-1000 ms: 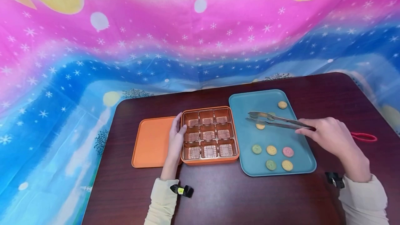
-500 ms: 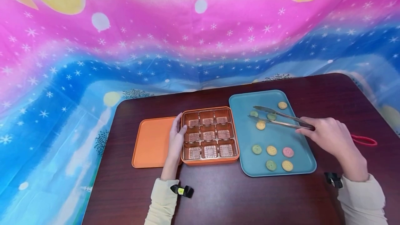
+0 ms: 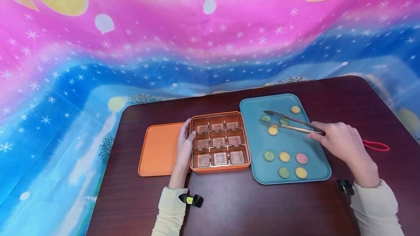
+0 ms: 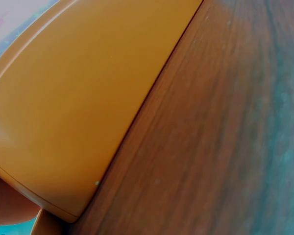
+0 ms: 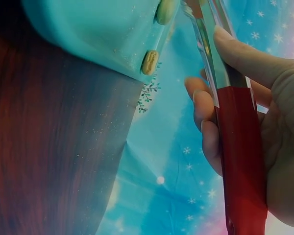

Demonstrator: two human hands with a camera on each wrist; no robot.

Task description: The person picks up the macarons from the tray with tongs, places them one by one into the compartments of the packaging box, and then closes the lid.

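My right hand (image 3: 341,141) grips metal tongs (image 3: 292,122) with red handles, seen close in the right wrist view. The tong arms stand apart over the far part of the teal tray (image 3: 279,103). Their tips lie on either side of a green cookie (image 3: 265,118), partly covered; I cannot tell whether they touch it. A yellow cookie (image 3: 272,130) and another green cookie sit beside the arms. My left hand (image 3: 185,146) holds the left side of an orange box (image 3: 220,170), thumb at its rim. The box's brown divided insert (image 3: 218,142) has bare compartments.
Near the tray's front lie several green, yellow and pink (image 3: 302,158) cookies. One yellow cookie (image 3: 295,109) sits at the far right corner. Left of the box lies a flat orange lid (image 3: 159,148). A patterned cloth (image 3: 210,46) hangs behind the dark wooden table (image 3: 229,207).
The tongs have opened and turned so their tips now lie around the far green cookie. My right hand has shifted slightly left. My left hand and the box have not moved.
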